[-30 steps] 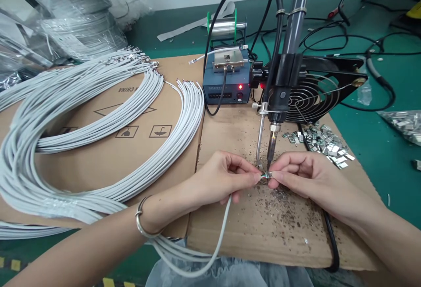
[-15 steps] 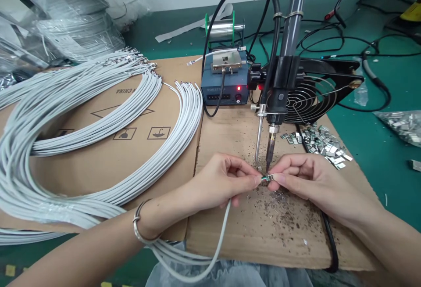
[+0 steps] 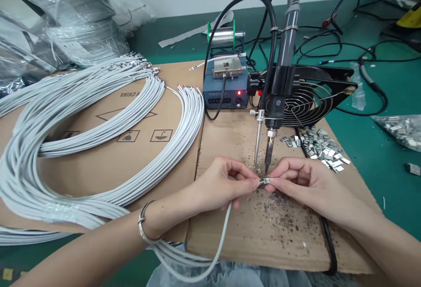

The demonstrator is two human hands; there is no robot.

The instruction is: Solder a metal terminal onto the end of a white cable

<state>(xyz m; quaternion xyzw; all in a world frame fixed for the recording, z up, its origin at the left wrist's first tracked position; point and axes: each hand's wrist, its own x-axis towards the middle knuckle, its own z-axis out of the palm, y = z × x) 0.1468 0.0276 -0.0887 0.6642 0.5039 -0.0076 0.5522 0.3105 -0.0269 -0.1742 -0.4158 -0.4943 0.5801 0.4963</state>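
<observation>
My left hand [image 3: 226, 184] pinches the end of a grey-white cable [image 3: 225, 230], which loops down toward my lap. Between thumb and finger, my right hand [image 3: 297, 181] grips a small metal connector [image 3: 265, 181] that meets the cable's end. Just above the connector is the tip of a soldering iron [image 3: 269, 153] held upright in a stand; whether they touch I cannot tell. Beside the tip ends a thin metal solder feed tube [image 3: 258, 146]. To the right lies a pile of loose metal connectors [image 3: 324, 146].
Bundled cables [image 3: 158, 173] cover the cardboard [image 3: 223, 146] at left. Behind the iron stand a blue solder feeder box [image 3: 217, 91], a solder spool [image 3: 221, 37] and a fan [image 3: 309, 102]. A bag of connectors [image 3: 401, 129] lies at right. Dark crumbs are scattered below my hands.
Both hands, with the cable end and connector, have shifted slightly down and left relative to the iron tip. The camera view has tilted a little. Both grips look the same.
</observation>
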